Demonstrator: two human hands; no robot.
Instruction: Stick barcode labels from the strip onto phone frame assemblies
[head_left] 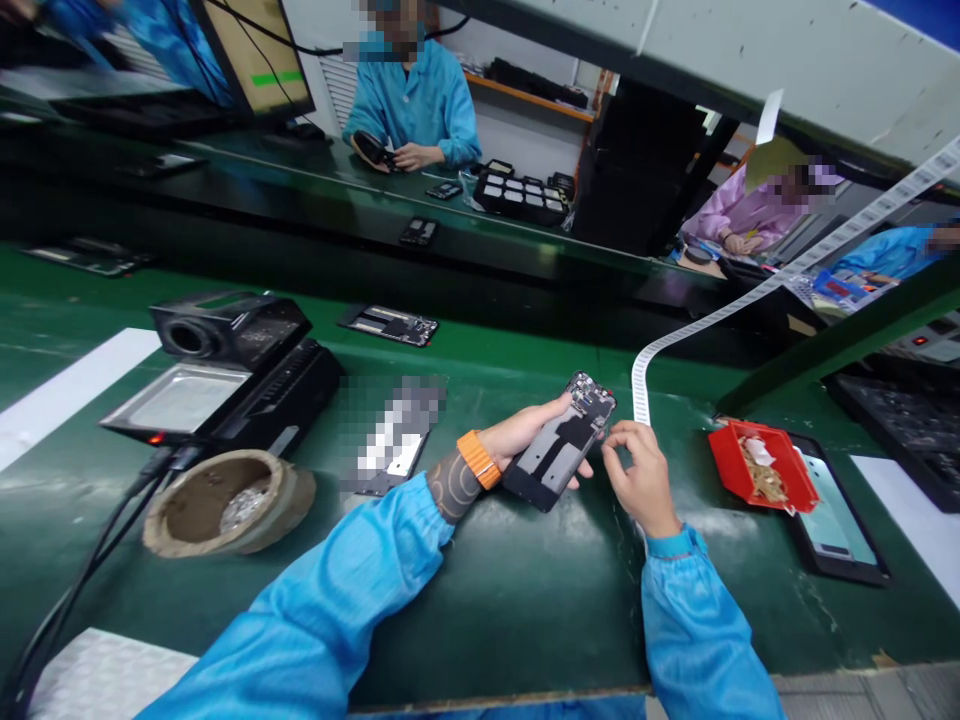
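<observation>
The left hand [529, 432] has its grip closed around a black-and-grey rectangular phone body with exposed circuitry [556, 450], tilted above the dark green worktop [517, 600]. The right hand [637, 475] sits just beside it at about three o'clock, thumb and forefinger curled nearly together; I cannot tell whether they pinch something small. A white printed label strip [640, 390] runs down behind that hand. The step in hand looks like close handwork on the phone's open back; the next move would call for a steady left grip and a light, precise right fingertip.
</observation>
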